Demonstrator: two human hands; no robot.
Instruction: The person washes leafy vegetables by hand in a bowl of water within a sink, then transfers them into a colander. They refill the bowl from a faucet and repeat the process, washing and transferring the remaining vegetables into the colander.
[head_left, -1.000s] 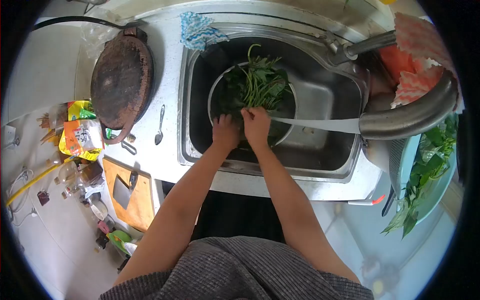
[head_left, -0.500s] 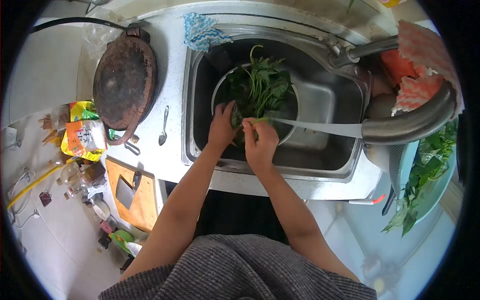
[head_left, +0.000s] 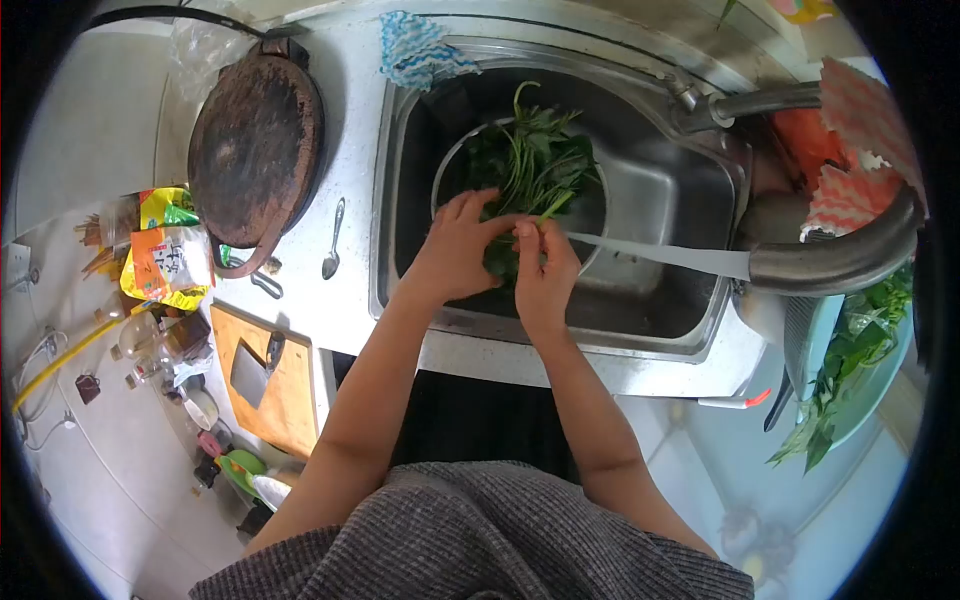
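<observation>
Leafy greens [head_left: 540, 155] with long stems fill a round bowl [head_left: 606, 200] inside the steel sink [head_left: 655, 210]. Over the bowl's near left part, my left hand [head_left: 455, 250] has its fingers spread, the tips near my right hand. Thumb and fingers of my right hand [head_left: 545, 265] are pinched on a green stem [head_left: 557, 204] at the bowl's near side. Water [head_left: 660, 252] streams from the faucet [head_left: 835, 260] at the right towards the bowl, just beyond my right fingertips.
A round pan [head_left: 255, 155] and a spoon [head_left: 335, 240] lie on the counter at the left. Nearer is a cutting board [head_left: 290, 410] with a knife [head_left: 250, 375]. At the right, more greens [head_left: 850, 350] rest in a light blue basin [head_left: 885, 385]. Cloths hang by the faucet.
My left hand has opened and shifted right over the bowl's near side. My right hand has moved slightly right, still pinching a stem. The whole view has shifted slightly.
</observation>
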